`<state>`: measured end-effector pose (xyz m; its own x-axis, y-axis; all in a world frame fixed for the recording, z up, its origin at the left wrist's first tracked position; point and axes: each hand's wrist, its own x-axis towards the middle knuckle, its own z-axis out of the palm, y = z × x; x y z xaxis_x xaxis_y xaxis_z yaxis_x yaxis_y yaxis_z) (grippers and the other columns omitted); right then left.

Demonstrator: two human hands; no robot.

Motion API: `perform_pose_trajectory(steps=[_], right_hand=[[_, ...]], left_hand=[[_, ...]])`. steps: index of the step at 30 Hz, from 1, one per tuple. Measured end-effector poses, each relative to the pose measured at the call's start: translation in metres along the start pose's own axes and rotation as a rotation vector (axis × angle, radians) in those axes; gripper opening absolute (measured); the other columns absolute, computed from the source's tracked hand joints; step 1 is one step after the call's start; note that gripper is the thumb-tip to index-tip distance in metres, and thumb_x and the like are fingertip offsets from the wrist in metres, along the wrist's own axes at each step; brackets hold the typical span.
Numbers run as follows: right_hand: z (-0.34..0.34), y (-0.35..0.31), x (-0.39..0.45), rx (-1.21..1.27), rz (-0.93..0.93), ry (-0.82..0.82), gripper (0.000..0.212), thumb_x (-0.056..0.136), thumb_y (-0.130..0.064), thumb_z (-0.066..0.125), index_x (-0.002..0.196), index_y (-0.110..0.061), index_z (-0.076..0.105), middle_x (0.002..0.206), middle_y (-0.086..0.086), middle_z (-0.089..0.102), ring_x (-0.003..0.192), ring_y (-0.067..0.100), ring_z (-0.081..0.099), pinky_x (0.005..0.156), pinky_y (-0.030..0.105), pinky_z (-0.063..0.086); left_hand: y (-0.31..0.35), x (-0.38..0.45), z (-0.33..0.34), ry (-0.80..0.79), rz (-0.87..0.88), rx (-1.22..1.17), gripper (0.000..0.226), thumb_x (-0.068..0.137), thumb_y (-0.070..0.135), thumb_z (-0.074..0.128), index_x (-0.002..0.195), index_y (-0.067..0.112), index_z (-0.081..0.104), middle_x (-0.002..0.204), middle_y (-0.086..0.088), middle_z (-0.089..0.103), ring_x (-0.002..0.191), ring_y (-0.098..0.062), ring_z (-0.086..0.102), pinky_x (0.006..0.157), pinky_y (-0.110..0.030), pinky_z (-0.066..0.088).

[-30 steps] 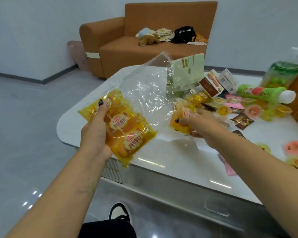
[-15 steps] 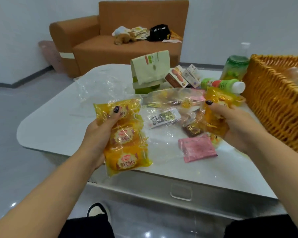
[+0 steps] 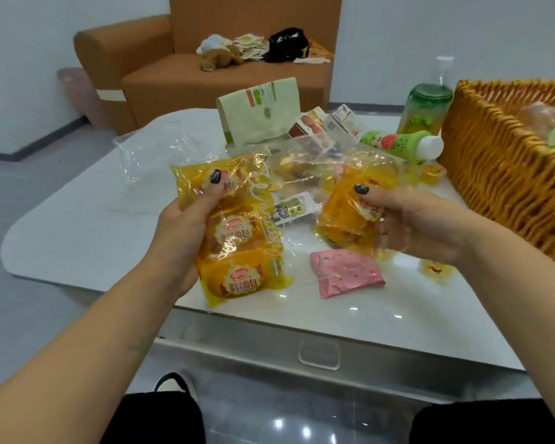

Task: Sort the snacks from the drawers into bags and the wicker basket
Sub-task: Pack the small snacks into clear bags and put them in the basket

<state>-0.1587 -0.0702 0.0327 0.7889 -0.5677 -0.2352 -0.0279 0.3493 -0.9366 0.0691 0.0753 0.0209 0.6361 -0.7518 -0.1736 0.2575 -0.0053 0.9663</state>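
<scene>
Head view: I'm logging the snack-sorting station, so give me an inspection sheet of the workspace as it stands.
Surface: white glossy table, with a drawer front below its near edge.
Job's things: yellow bread packs in the left hand; yellow pack in the right hand; wicker basket at the right edge; clear plastic bag lying crumpled.
Clutter: pink packet, green bottle on its side, green paper bag, small boxes, jelly cups.
Hands: left hand grips several packs; right hand holds one.
Cables: nothing seen.
Surroundings: orange sofa with a plush toy and a black bag; grey floor.
</scene>
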Motion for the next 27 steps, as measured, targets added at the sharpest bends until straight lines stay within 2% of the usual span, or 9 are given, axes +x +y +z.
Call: perform_pose_trajectory(steps=[2, 4, 9, 12, 15, 18, 22, 25, 27], right_hand=[[-0.003, -0.005, -0.004, -0.089, -0.015, -0.04, 0.009, 0.08, -0.017, 0.06, 0.084, -0.013, 0.068, 0.072, 0.002, 0.071, 0.06, 0.012, 0.068, 0.054, 0.023, 0.055], [-0.004, -0.007, -0.009, -0.222, -0.041, -0.064, 0.013, 0.079, -0.015, 0.061, 0.09, -0.014, 0.069, 0.078, 0.001, 0.073, 0.067, 0.013, 0.07, 0.059, 0.023, 0.056], [-0.006, -0.006, -0.017, -0.368, 0.028, -0.096, 0.068, 0.06, -0.028, 0.087, 0.12, -0.012, 0.06, 0.114, 0.01, 0.07, 0.105, 0.028, 0.068, 0.085, 0.037, 0.058], [0.0, -0.002, -0.02, -0.449, 0.1, -0.171, 0.045, 0.07, -0.02, 0.072, 0.113, -0.01, 0.062, 0.108, 0.008, 0.072, 0.102, 0.028, 0.068, 0.091, 0.039, 0.055], [0.003, 0.003, -0.016, -0.536, 0.143, -0.185, 0.022, 0.083, -0.006, 0.065, 0.103, -0.013, 0.06, 0.088, -0.001, 0.075, 0.086, 0.021, 0.071, 0.082, 0.034, 0.058], [0.007, 0.005, -0.013, -0.611, 0.159, -0.156, 0.015, 0.089, -0.005, 0.063, 0.098, -0.016, 0.058, 0.078, -0.008, 0.074, 0.08, 0.015, 0.072, 0.072, 0.025, 0.059], [0.011, 0.0, -0.012, -0.652, 0.108, -0.153, 0.039, 0.073, -0.031, 0.069, 0.11, -0.022, 0.062, 0.101, -0.003, 0.075, 0.094, 0.019, 0.071, 0.082, 0.031, 0.057], [0.01, -0.007, -0.011, -0.581, 0.021, -0.021, 0.042, 0.059, -0.035, 0.072, 0.098, -0.024, 0.062, 0.089, -0.006, 0.076, 0.084, 0.014, 0.073, 0.068, 0.023, 0.058], [0.009, -0.008, -0.01, -0.553, -0.023, 0.037, 0.043, 0.055, -0.032, 0.075, 0.094, -0.02, 0.062, 0.091, 0.002, 0.076, 0.085, 0.02, 0.073, 0.068, 0.026, 0.06]], left_hand=[[0.004, 0.001, 0.001, -0.01, 0.01, 0.011, 0.036, 0.088, 0.036, 0.066, 0.118, 0.018, 0.064, 0.101, -0.004, 0.076, 0.091, -0.025, 0.074, 0.082, -0.047, 0.058], [0.005, 0.002, 0.002, -0.031, 0.016, 0.022, 0.04, 0.088, 0.037, 0.066, 0.122, 0.017, 0.063, 0.104, -0.005, 0.076, 0.093, -0.026, 0.074, 0.083, -0.049, 0.058], [-0.002, -0.001, 0.011, -0.071, 0.003, 0.042, 0.04, 0.085, 0.036, 0.068, 0.12, 0.017, 0.064, 0.104, -0.006, 0.075, 0.094, -0.027, 0.073, 0.084, -0.049, 0.057], [-0.007, -0.004, 0.018, -0.116, -0.002, 0.082, 0.048, 0.077, 0.04, 0.069, 0.119, 0.018, 0.064, 0.104, -0.005, 0.076, 0.094, -0.026, 0.073, 0.081, -0.045, 0.058], [-0.011, -0.006, 0.022, -0.154, -0.015, 0.106, 0.061, 0.068, 0.043, 0.071, 0.122, 0.016, 0.061, 0.105, -0.005, 0.075, 0.094, -0.026, 0.073, 0.082, -0.046, 0.058], [-0.012, -0.007, 0.021, -0.171, -0.018, 0.103, 0.06, 0.069, 0.042, 0.07, 0.123, 0.016, 0.061, 0.105, -0.006, 0.075, 0.094, -0.026, 0.073, 0.082, -0.046, 0.058], [-0.01, -0.007, 0.016, -0.15, -0.015, 0.051, 0.055, 0.073, 0.041, 0.069, 0.122, 0.017, 0.062, 0.106, -0.006, 0.075, 0.096, -0.026, 0.073, 0.08, -0.044, 0.059], [-0.005, -0.005, 0.011, -0.135, -0.005, -0.014, 0.051, 0.078, 0.039, 0.068, 0.123, 0.017, 0.062, 0.107, -0.006, 0.075, 0.097, -0.025, 0.073, 0.08, -0.045, 0.059], [-0.004, -0.004, 0.01, -0.138, 0.001, -0.033, 0.051, 0.077, 0.04, 0.067, 0.123, 0.017, 0.062, 0.106, -0.005, 0.075, 0.095, -0.024, 0.073, 0.076, -0.043, 0.06]])
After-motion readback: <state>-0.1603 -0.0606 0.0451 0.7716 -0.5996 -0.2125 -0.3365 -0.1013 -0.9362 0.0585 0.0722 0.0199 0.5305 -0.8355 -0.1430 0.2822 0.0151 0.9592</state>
